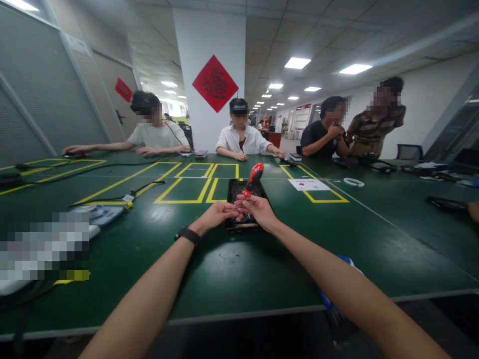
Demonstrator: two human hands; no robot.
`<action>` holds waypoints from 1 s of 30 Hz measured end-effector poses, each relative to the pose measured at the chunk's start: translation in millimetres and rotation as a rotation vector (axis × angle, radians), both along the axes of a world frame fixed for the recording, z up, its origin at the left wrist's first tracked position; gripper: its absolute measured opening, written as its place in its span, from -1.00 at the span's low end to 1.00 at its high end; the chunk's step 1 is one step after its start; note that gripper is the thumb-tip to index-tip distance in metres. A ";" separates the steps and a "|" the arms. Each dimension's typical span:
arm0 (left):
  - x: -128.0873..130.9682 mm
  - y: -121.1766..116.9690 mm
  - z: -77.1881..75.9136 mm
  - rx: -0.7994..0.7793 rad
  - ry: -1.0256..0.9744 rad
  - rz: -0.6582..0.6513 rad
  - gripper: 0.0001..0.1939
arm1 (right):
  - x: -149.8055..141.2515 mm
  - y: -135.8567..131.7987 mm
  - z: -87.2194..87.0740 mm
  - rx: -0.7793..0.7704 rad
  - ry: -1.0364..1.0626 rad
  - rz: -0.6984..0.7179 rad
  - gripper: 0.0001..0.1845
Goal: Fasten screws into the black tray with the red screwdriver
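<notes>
A green counter (224, 289) bears yellow outlines (179, 201), a black tray (244, 230), a paper sheet (312, 187), a white ring (354, 185) and cables (112, 165).

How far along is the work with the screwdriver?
Done: the screwdriver is already picked up. In hand: the right hand holds it, handle up, above the black tray, left hand alongside. Left: probably work inside the tray; the tip is hidden, amount unclear.
</notes>
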State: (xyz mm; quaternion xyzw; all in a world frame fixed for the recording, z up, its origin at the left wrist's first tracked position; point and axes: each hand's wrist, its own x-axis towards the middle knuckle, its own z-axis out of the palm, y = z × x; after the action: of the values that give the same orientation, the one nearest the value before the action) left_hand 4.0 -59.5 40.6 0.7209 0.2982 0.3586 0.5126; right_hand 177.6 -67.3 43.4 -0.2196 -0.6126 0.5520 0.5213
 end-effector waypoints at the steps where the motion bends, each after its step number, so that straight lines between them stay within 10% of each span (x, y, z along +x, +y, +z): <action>1: -0.2 0.0 0.1 -0.002 -0.001 -0.004 -0.69 | 0.0 0.1 -0.1 -0.003 0.001 0.009 -0.60; 12: 2.2 2.7 -4.9 0.063 0.049 0.165 -0.74 | -0.5 3.2 -2.0 0.001 -0.006 -0.107 -0.68; 30: 1.0 -0.2 -1.0 0.068 0.084 -0.007 -0.69 | 0.0 -6.6 7.3 -0.040 0.120 0.011 -0.58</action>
State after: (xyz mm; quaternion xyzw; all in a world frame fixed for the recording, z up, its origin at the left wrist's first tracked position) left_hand 5.0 -59.6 39.5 0.7533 0.3048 0.3360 0.4761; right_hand 177.7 -73.9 50.7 -0.1929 -0.5704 0.5792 0.5495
